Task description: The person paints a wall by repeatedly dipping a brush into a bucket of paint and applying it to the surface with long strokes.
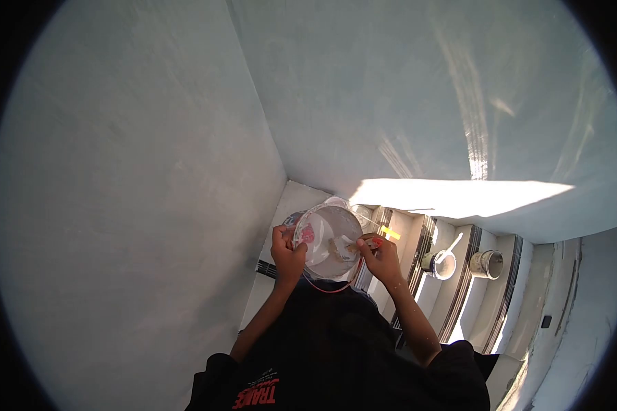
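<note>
A white bucket is tipped toward me in front of my body, its pale-smeared inside in view. My left hand is closed on the bucket's left rim, beside a pink patch. At the opposite rim, my right hand is closed around a small red-handled tool. A tan, flat piece shows inside the bucket near those fingers; I cannot tell whether it is part of the tool. The thin bucket handle hangs below the rim.
Tiled stairs with dark edging descend on the right. On them stand a paint can with a white-handled tool in it, a second can and a yellow object. Grey walls meet in a corner ahead.
</note>
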### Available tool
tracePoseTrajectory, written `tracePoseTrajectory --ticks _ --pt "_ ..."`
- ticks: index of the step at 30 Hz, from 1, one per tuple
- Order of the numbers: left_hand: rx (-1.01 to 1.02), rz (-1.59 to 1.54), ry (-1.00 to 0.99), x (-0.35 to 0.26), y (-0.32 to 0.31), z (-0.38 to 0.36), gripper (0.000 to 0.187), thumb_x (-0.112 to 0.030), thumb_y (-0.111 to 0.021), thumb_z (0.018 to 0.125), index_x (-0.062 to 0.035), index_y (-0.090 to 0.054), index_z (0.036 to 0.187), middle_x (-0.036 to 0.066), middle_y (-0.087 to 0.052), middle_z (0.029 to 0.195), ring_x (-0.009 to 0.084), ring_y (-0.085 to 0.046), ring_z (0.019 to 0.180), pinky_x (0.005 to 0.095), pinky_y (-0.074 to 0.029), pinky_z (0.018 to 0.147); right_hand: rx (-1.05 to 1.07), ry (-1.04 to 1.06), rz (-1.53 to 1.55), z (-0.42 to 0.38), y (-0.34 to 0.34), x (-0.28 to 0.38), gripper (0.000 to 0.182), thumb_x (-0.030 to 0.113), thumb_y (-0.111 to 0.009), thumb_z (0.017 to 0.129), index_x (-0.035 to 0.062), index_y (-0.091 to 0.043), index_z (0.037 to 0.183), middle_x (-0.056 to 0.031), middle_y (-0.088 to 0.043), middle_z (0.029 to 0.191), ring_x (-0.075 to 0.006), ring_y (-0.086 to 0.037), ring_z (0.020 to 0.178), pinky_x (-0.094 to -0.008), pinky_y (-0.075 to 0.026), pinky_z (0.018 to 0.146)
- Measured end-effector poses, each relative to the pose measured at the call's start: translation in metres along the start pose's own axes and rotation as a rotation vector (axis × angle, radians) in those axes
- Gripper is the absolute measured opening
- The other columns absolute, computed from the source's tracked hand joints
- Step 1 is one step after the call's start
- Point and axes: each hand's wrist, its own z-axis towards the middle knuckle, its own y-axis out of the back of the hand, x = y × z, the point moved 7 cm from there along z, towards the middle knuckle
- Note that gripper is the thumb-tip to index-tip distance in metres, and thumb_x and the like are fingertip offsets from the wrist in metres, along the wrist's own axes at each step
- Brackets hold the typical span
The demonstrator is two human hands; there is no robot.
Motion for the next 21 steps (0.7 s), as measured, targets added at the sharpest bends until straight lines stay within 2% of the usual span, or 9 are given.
tracePoseTrajectory --ticks 3,4,7,8,11,12,15,18,21 --pt "-0.01 -0.028 -0.041 -0.003 0.009 -0.001 0.046 0.013 -0.06 0.072 0.0011 -0.046 0.114 0.009 -0.064 0.086 0.0109 -0.06 0.076 0.0236 -0.046 0.069 -0.034 0.098 0.008 -0.001 -0.007 0.021 0.027 0.027 -0.074 0.091 0.0006 -0.071 0.093 -0.0136 -0.073 0.086 -0.0277 -0.071 0.072 -0.0364 -0.053 0.066" --pt "-0.005 0.01 -0.055 -0.004 0.011 -0.001 0.047 0.013 -0.06 0.071 0.0009 -0.046 0.114 0.007 -0.06 0.083 0.0098 -0.057 0.074 0.0229 -0.045 0.068 -0.027 0.106 0.001 0.0 -0.01 0.023 0.028 0.027 -0.078 0.087 0.0011 -0.069 0.09 -0.015 -0.072 0.087 -0.0324 -0.071 0.075 -0.039 -0.054 0.069" --pt "-0.012 0.024 -0.104 -0.018 0.013 -0.003 0.046 0.013 -0.059 0.07 0.0001 -0.046 0.113 0.001 -0.049 0.077 0.0071 -0.047 0.069 0.021 -0.039 0.065 0.057 0.124 -0.041 0.0 -0.02 0.036 0.026 0.021 -0.082 0.084 0.0016 -0.067 0.091 -0.0121 -0.072 0.087 -0.0266 -0.071 0.079 -0.0348 -0.055 0.072" --pt "-0.013 0.012 -0.119 -0.023 0.013 -0.003 0.046 0.013 -0.059 0.07 -0.0002 -0.046 0.112 0.0 -0.045 0.076 0.0062 -0.043 0.067 0.0204 -0.037 0.065 0.106 0.121 -0.061 0.0 -0.025 0.04 0.025 0.021 -0.082 0.082 0.0027 -0.071 0.095 -0.0137 -0.072 0.089 -0.0318 -0.071 0.082 -0.0379 -0.055 0.074" --pt "-0.06 -0.005 -0.176 -0.023 0.016 -0.001 0.045 0.013 -0.058 0.068 -0.0021 -0.048 0.109 -0.005 -0.037 0.072 0.0051 -0.033 0.063 0.0218 -0.026 0.058 0.185 0.317 -0.057 -0.003 -0.039 0.041 0.027 0.021 -0.081 0.081 0.0041 -0.074 0.102 -0.0144 -0.071 0.093 -0.0337 -0.07 0.085 -0.0404 -0.056 0.078" --pt "-0.065 -0.014 -0.172 -0.023 0.015 -0.001 0.044 0.013 -0.058 0.068 -0.002 -0.048 0.108 -0.005 -0.038 0.072 0.0051 -0.034 0.063 0.0217 -0.027 0.058 0.271 0.281 -0.092 -0.004 -0.044 0.04 0.03 0.02 -0.078 0.081 0.005 -0.076 0.107 -0.0155 -0.071 0.096 -0.0348 -0.07 0.088 -0.042 -0.056 0.082" --pt "-0.07 -0.029 -0.146 -0.025 0.015 -0.003 0.044 0.013 -0.058 0.068 -0.0017 -0.047 0.108 -0.004 -0.04 0.074 0.0051 -0.035 0.064 0.0215 -0.029 0.059 0.362 0.315 -0.185 -0.007 -0.055 0.034 0.026 0.018 -0.074 0.083 0.0049 -0.076 0.105 -0.0165 -0.071 0.098 -0.0368 -0.07 0.09 -0.043 -0.056 0.084" --pt "-0.051 -0.005 -0.131 -0.022 0.015 -0.002 0.044 0.013 -0.058 0.069 -0.0015 -0.047 0.108 -0.004 -0.04 0.075 0.0053 -0.036 0.065 0.0216 -0.03 0.059 0.377 0.326 -0.192 -0.005 -0.066 0.032 0.021 0.018 -0.067 0.086 0.0015 -0.074 0.096 -0.0201 -0.069 0.096 -0.0401 -0.068 0.088 -0.0469 -0.055 0.084" --pt "-0.045 0.043 -0.146 -0.016 0.015 -0.001 0.044 0.013 -0.059 0.068 -0.0016 -0.048 0.108 -0.003 -0.039 0.073 0.0058 -0.037 0.064 0.0223 -0.029 0.058 0.281 0.27 -0.171 0.001 -0.068 0.029 0.021 0.019 -0.066 0.085 -0.0004 -0.073 0.09 -0.0217 -0.069 0.088 -0.0413 -0.068 0.084 -0.0483 -0.055 0.081"
